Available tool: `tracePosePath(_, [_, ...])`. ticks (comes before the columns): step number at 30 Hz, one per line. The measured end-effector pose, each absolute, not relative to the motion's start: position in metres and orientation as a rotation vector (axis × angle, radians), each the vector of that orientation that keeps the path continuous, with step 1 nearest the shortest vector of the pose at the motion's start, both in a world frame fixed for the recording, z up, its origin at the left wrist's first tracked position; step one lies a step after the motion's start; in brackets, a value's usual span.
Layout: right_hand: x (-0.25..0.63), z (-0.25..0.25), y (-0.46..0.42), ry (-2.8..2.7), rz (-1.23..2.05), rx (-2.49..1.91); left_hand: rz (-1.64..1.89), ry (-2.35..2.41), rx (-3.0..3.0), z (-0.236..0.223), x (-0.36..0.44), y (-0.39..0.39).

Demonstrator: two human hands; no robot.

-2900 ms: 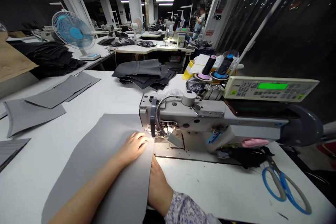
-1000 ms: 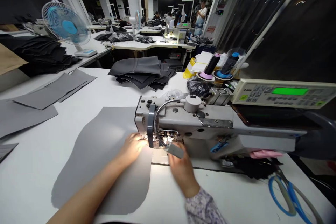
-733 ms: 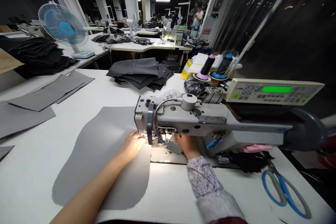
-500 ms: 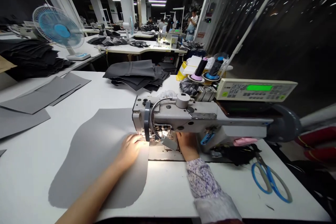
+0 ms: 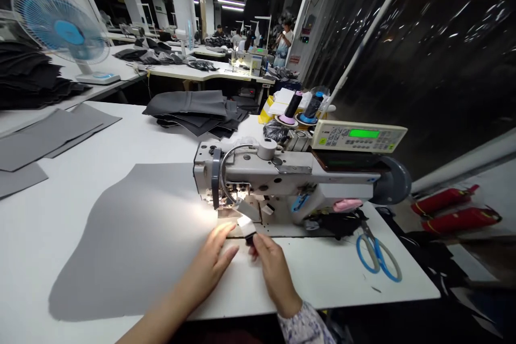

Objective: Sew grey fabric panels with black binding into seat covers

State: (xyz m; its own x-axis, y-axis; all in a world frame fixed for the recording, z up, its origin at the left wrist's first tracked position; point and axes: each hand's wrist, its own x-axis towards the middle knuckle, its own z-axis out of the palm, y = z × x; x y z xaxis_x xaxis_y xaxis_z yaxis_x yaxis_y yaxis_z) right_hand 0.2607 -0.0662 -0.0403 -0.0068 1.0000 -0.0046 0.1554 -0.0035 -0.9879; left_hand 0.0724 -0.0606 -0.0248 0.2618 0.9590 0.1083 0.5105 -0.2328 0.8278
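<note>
The right hand is closed in a pinch, thumb against fingers, on the dark end of a small white-and-black tag, whose white end points away from the person. Just left of that pinch, the left hand holds nothing I can see; its fingers reach out with the thumb spread apart, fingertips close to the tag, though I can't tell whether they touch it. Right in front of the tag hangs the small lamp of the sewing machine, in the way of the space beyond. A second small white-and-dark piece lies past the pinch and a little right, on the machine's bed. Well off to the right of the grip, blue-handled scissors rest on the white table; far beyond it sits a pile of dark pieces. The big grey panel lies flat left of the pinch, its right side partly under the left hand and forearm, its far right corner at the machine's head.
</note>
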Motion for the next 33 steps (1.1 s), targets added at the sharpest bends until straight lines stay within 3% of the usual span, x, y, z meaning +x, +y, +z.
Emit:
tracePosePath(3, [0.224,-0.043,-0.078,-1.166,1.524,-1.138,0.925,1.295,1.618,-0.021,0.075,-0.058])
tracePosePath(6, [0.201,-0.045,-0.076,-1.347,1.488,-1.092,0.985,1.385,1.557,-0.021,0.061,-0.057])
tracePosePath(10, [0.195,-0.044,-0.064,-1.37,1.47,-1.12,0.952,1.48,2.158,-0.02,0.02,-0.05])
tracePosePath(15, [0.193,-0.05,-0.06,-1.994,0.764,-1.106,0.87,1.449,2.801,-0.021,-0.013,-0.018])
tracePosePath(18, [0.187,-0.062,-0.064,-2.279,0.523,-1.054,0.678,1.267,2.981,-0.026,-0.013,0.005])
tracePosePath(25, [0.186,-0.068,-0.065,-2.345,0.444,-1.067,0.215,1.395,2.986,-0.039,-0.011,0.012])
tracePosePath(33, [0.185,-0.069,-0.067,-2.334,0.443,-1.06,0.309,1.504,2.943,-0.037,-0.004,0.016])
